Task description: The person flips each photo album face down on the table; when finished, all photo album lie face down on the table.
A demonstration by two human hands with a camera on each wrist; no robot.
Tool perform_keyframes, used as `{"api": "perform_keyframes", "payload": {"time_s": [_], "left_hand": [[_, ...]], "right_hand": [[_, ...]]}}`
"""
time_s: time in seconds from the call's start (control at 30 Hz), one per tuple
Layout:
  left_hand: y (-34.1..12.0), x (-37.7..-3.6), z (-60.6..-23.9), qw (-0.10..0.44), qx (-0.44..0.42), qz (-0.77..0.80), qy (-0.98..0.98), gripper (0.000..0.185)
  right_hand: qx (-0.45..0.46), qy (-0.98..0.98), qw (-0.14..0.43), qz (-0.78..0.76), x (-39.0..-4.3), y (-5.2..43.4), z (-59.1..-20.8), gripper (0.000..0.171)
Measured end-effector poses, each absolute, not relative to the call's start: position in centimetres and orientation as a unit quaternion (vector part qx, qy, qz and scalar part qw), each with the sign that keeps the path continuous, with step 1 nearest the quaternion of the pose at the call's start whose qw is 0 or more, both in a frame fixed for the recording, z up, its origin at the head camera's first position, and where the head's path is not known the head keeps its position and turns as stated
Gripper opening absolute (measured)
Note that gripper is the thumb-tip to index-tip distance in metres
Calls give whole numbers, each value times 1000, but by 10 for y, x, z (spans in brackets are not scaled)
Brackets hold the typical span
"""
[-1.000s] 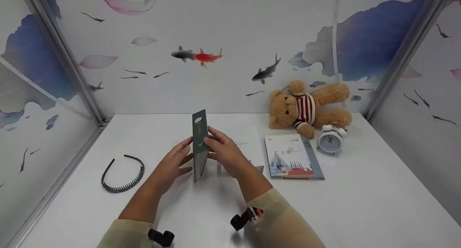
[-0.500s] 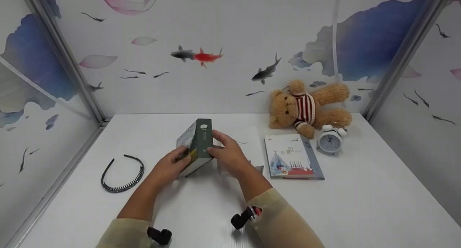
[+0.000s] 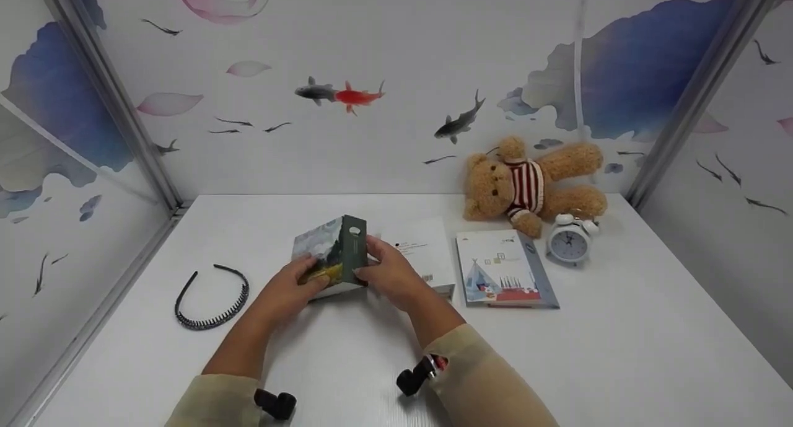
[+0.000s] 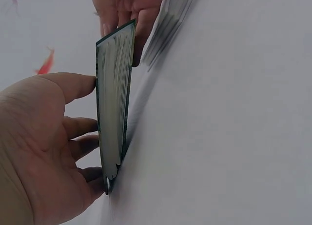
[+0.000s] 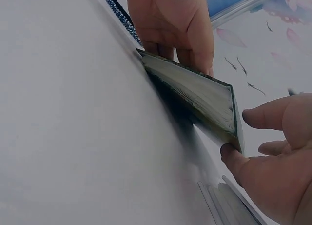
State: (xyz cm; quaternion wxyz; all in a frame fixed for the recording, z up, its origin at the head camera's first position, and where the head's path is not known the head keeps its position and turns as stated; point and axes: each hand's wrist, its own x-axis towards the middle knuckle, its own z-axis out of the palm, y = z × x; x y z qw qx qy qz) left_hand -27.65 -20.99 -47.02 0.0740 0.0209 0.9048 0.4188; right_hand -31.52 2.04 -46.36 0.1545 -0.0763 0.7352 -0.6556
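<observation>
Both hands hold a thick green book [image 3: 319, 244], its landscape cover facing up and left and its dark green spine toward the right. The left hand [image 3: 288, 290] has thumb and fingers against the picture cover; in the left wrist view the lower fingers of that hand [image 4: 53, 147] lie near the book's outer edge. At the spine, the right hand [image 3: 393, 272] pinches the book, thumb on the near side and other fingers partly hidden. The book stands tilted; whether its lower edge touches the table cannot be told. Its page edges [image 4: 114, 98] show in the left wrist view.
A white book [image 3: 427, 247] lies beside the right hand, partly covered by it. Further right are stacked books [image 3: 502, 272], a white alarm clock [image 3: 568, 244] and a teddy bear [image 3: 526, 185] by the back wall. A black headband [image 3: 210, 321] lies on the left.
The green book has turned and tilted leftward, from nearly edge-on to showing its picture cover, and come down slightly. The left hand has moved onto that cover; the right hand keeps to the spine.
</observation>
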Motion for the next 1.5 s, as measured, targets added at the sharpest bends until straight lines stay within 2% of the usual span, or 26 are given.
{"api": "perform_keyframes", "payload": {"time_s": [0.53,0.8,0.93,1.13,1.37,1.5], "left_hand": [[-205,-277,-471,66,13,374,925,73],[-195,-279,-470,75,-2,332,940,77],[-190,-281,-470,81,2,312,947,80],[-189,-282,-468,92,11,290,953,81],[-188,-285,-459,95,15,277,956,79],[-183,-294,-447,61,28,262,963,71]], "right_hand": [[-89,726,201,-651,-308,18,-460,72],[-58,747,178,-638,-304,29,-428,62],[-73,729,162,-661,-303,49,-414,55],[-60,743,134,-653,-306,96,-413,48],[-54,810,104,-574,-314,147,-408,57],[-95,860,63,-497,-318,174,-405,61]]}}
